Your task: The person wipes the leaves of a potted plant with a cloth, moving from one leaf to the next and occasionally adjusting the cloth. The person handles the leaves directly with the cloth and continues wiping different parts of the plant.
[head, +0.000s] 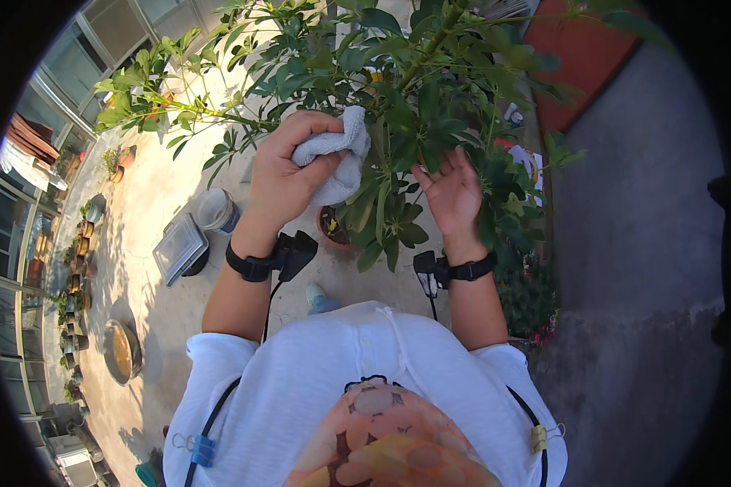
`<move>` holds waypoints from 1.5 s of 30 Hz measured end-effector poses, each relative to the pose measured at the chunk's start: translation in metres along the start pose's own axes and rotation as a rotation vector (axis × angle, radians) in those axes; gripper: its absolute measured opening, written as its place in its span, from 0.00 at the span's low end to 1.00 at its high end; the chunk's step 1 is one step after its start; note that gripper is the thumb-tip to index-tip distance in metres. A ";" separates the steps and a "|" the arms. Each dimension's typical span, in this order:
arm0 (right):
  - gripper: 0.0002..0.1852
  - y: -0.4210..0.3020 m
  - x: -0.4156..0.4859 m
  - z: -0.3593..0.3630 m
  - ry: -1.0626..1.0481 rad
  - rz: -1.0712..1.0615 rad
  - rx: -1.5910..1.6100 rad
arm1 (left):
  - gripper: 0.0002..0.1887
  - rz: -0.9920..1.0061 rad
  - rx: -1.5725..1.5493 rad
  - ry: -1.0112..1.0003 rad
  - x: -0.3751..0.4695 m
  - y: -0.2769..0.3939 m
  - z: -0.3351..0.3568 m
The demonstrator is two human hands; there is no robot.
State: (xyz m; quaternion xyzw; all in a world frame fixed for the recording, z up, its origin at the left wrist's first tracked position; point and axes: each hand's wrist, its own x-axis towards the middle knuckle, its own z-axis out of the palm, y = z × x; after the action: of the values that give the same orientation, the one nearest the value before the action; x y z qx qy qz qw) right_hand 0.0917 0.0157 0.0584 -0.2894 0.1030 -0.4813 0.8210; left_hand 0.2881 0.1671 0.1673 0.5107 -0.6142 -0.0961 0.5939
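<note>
My left hand (298, 164) grips a crumpled light grey-blue cloth (338, 158) between thumb and fingers, close against the foliage of a large umbrella plant (423, 131). To its right, my right hand (454, 189) is palm up beneath a cluster of the plant's green leaves; its fingertips are partly hidden by them, and the fingers look spread. Whether it touches a leaf is hard to tell. Black straps with small black devices circle both wrists. Long stems of the plant reach to the upper left and upper right.
Below the leaves stands a terracotta pot (335, 226). On the concrete floor at left are a white bucket (216, 210), a clear plastic box lid (181, 248) and a round metal basin (122, 352). Potted plants (76, 286) line the windows. A grey wall (633, 213) rises at right.
</note>
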 end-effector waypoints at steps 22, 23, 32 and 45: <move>0.18 0.021 -0.057 -0.008 -0.113 0.319 -0.385 | 0.15 -0.575 -0.473 0.335 -0.098 -0.085 -0.050; 0.18 0.023 -0.063 -0.005 -0.154 0.317 -0.521 | 0.15 -0.597 -0.549 0.333 -0.097 -0.092 -0.049; 0.26 0.100 -0.074 0.063 -0.348 0.394 -0.897 | 0.17 -0.710 -0.600 0.274 -0.102 -0.115 -0.058; 0.12 0.198 -0.037 0.069 -0.040 0.278 -0.712 | 0.32 -0.691 -0.315 -0.086 -0.124 -0.149 -0.120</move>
State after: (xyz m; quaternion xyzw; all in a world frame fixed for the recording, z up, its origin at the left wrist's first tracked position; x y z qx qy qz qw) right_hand 0.2485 0.1461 -0.0039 -0.5491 0.2860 -0.2937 0.7283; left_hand 0.4359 0.2489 0.0140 0.5856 -0.4080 -0.4051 0.5714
